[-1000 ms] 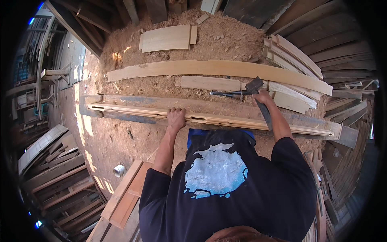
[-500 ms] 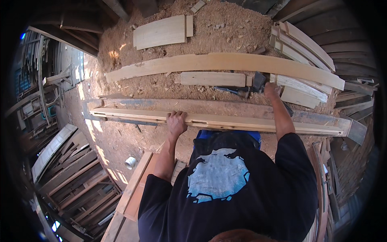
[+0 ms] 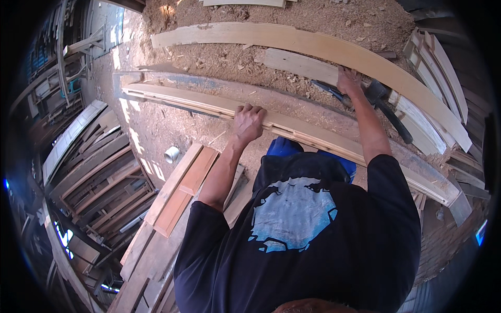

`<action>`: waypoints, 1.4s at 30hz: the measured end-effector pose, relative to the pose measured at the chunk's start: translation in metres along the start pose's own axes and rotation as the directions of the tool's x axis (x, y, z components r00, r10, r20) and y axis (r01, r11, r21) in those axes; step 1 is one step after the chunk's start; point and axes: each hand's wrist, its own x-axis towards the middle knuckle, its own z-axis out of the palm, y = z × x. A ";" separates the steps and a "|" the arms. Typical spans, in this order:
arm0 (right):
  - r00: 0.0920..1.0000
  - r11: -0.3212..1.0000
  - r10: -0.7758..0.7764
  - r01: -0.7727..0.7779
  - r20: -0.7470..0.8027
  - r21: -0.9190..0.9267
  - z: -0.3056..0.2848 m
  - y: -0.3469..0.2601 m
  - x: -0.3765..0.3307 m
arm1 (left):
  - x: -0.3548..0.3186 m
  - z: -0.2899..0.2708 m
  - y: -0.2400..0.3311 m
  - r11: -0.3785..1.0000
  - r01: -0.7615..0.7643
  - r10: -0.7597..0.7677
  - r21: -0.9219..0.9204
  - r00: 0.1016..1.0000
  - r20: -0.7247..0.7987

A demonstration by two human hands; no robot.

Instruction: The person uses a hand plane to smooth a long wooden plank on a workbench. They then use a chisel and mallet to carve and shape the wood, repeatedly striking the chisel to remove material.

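Two bare hands are working at a sawdust-covered tabletop (image 3: 219, 62). Left hand (image 3: 248, 121) is pressing down on a long pale wooden strip with a grooved edge (image 3: 292, 128), fingers (image 3: 250, 109) curled narrow over its far edge near the middle of the view. Right hand (image 3: 348, 81), at about two o'clock from the left, is resting on the surface beside a dark-headed hammer with a black handle (image 3: 389, 109); whether its fingers are gripping the hammer or only touching it I cannot tell.

To do this well, I judge the left hand should be keeping the strip flat and square against the tabletop's near edge, so it does not slide while the right hand is working.

Beyond the hands, at twelve o'clock, a broad curved pale plank (image 3: 313, 44) and a shorter flat board (image 3: 300, 65) are lying close, narrowing the room. The near edge is running from ten o'clock to four o'clock; below it, at seven o'clock, stacked reddish boards (image 3: 180, 190) are crowding the floor, with a small white cup (image 3: 171, 154) beside them.
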 end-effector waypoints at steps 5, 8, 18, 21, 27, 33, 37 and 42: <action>0.997 0.994 0.031 -0.023 0.074 -0.103 -0.012 -0.012 0.000 | -0.002 -0.001 0.000 1.000 0.011 -0.011 0.000 1.000 0.021; 0.998 0.997 0.048 -0.050 -0.027 -0.052 -0.009 -0.014 0.003 | -0.001 0.000 -0.001 1.000 0.018 -0.018 0.011 0.999 0.047; 0.999 0.983 -0.029 0.033 0.024 -0.182 -0.020 -0.036 -0.004 | -0.004 -0.003 0.002 0.996 0.072 -0.078 0.057 0.991 0.111; 0.993 0.971 -0.112 0.099 -0.049 -0.218 -0.019 -0.041 -0.024 | -0.006 0.003 0.001 0.995 0.085 -0.088 0.043 0.993 0.074; 0.964 0.968 -0.181 0.210 -0.197 0.136 -0.043 -0.034 -0.067 | -0.006 0.003 0.001 0.995 0.074 -0.078 0.068 0.994 0.070; 0.971 0.950 -0.161 0.201 -0.179 0.238 -0.109 -0.035 -0.125 | -0.008 0.004 0.003 0.992 0.078 -0.086 0.095 0.993 0.079; 0.985 0.929 -0.125 0.157 -0.115 0.334 -0.129 -0.022 -0.151 | -0.008 -0.001 0.007 0.987 0.090 -0.108 0.133 0.985 0.136; 0.902 0.461 -0.261 0.431 -0.345 0.776 -0.074 0.009 -0.161 | -0.002 -0.018 0.014 0.988 0.113 -0.139 0.104 0.946 0.293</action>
